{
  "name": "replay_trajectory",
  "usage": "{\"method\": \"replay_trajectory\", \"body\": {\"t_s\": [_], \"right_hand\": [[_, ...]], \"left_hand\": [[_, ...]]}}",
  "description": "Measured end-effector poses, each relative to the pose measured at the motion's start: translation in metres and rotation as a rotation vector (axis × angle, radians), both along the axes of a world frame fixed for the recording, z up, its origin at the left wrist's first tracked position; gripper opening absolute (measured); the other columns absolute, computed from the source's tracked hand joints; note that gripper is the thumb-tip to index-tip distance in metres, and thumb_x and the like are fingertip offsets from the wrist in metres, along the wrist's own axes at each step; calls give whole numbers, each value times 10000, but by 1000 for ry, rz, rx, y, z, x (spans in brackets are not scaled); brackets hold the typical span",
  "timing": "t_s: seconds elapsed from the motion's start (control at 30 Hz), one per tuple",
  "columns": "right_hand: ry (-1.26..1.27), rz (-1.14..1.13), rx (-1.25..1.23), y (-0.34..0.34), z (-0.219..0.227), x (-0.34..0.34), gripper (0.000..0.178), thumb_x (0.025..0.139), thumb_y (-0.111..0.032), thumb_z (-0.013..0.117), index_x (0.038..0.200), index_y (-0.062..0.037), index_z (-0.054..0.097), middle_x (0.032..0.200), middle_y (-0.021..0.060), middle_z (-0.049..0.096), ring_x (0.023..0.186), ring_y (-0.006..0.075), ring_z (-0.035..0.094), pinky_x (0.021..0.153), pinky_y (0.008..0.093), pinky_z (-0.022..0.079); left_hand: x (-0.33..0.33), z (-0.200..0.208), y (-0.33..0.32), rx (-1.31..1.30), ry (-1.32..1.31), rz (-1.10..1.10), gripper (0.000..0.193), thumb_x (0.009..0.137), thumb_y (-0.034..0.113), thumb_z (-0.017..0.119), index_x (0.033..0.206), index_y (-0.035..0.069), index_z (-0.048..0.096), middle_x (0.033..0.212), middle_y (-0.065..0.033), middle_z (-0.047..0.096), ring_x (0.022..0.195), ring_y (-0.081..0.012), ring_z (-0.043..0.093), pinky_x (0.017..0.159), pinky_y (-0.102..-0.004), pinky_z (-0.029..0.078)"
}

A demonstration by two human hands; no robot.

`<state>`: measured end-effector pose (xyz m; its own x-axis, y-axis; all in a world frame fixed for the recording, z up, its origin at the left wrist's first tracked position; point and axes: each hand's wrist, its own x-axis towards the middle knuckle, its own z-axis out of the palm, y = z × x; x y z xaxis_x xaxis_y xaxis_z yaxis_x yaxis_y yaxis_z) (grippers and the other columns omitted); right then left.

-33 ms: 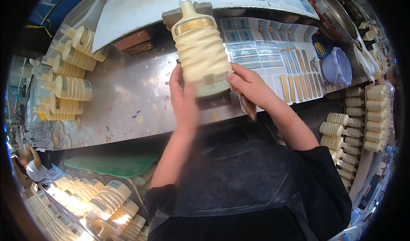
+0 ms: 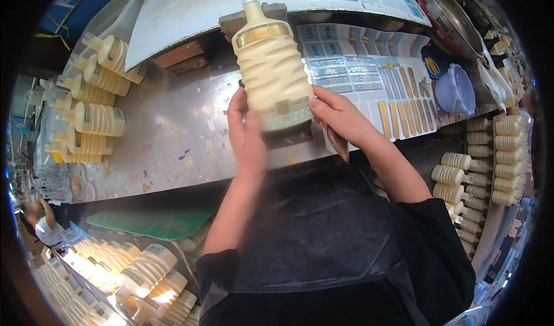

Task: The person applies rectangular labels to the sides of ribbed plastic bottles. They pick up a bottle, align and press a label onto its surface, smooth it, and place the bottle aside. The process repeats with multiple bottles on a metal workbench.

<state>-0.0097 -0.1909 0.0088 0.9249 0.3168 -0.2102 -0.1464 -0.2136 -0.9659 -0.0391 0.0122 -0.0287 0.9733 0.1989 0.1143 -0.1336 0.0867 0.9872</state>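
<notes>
One cream bottle [image 2: 271, 66], wavy-sided and clear-necked, is located mid-desk [image 2: 167, 129], base toward the wearer; its shoulder bears a gold band [image 2: 262, 34], and a small label [image 2: 298, 102] sits low on the front; the upper end is seemingly propped on a grey block [image 2: 229, 24], presumably so that the face is tilted upward and rolling is checked; the lower left side is gripped by the left hand [image 2: 248, 138], slightly blurred; the lower right is clasped by the right hand [image 2: 341, 118], thumb pressed to the front edge, the pairing likely chosen for steadiness; one brown pointed tool [image 2: 336, 145] is apparently tucked beneath the right palm, perhaps to leave thumb and fingertips usable; one white sheet [image 2: 358, 101] with silver pieces and gold strips [image 2: 393, 120] is laid right of the bottle, seemingly for easy reach; one lavender bucket [image 2: 456, 92] is stood beyond it; one group of similar bottles [image 2: 101, 118] is lined along the desk's left end, probably to spare the middle; further bottles [image 2: 456, 179] are stacked at right, laid on their sides, presumably to save room.
</notes>
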Motion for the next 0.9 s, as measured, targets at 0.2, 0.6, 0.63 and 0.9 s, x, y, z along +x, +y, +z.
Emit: {"method": "replay_trajectory", "body": {"t_s": [0.2, 0.6, 0.63, 0.9], "right_hand": [[-24, -74, -44, 11, -9, -3, 526, 1025, -435, 618, 1378, -45, 600, 1023, 87, 723, 872, 151, 653, 824, 320, 533], [-25, -91, -107, 14, -1, -3, 556, 994, -474, 639, 1318, -23, 620, 1022, 150, 732, 899, 207, 699, 819, 349, 542], [-41, -85, -140, 15, -3, -4, 562, 988, -481, 642, 1311, -22, 623, 1021, 156, 732, 899, 220, 703, 819, 354, 543], [-67, -98, -105, 14, -17, -5, 599, 978, -504, 640, 1332, -21, 599, 1017, 182, 729, 914, 278, 713, 840, 379, 545]], "left_hand": [[-3, -6, 0, -17, -13, -4, 678, 1067, 387, 544, 1549, -16, 288, 1490, -157, 423, 1365, -243, 426, 1181, -384, 313], [0, 8, -7, -16, 57, 2, 657, 1043, 315, 592, 1539, 6, 291, 1479, -161, 415, 1363, -234, 411, 1186, -384, 300], [1, 8, -9, 4, 59, 26, 679, 1010, 287, 613, 1528, -22, 302, 1488, -189, 415, 1376, -263, 420, 1184, -396, 316], [5, 2, -14, 71, 30, 95, 728, 935, 226, 670, 1499, -84, 331, 1489, -248, 409, 1397, -323, 439, 1175, -425, 357]]}}
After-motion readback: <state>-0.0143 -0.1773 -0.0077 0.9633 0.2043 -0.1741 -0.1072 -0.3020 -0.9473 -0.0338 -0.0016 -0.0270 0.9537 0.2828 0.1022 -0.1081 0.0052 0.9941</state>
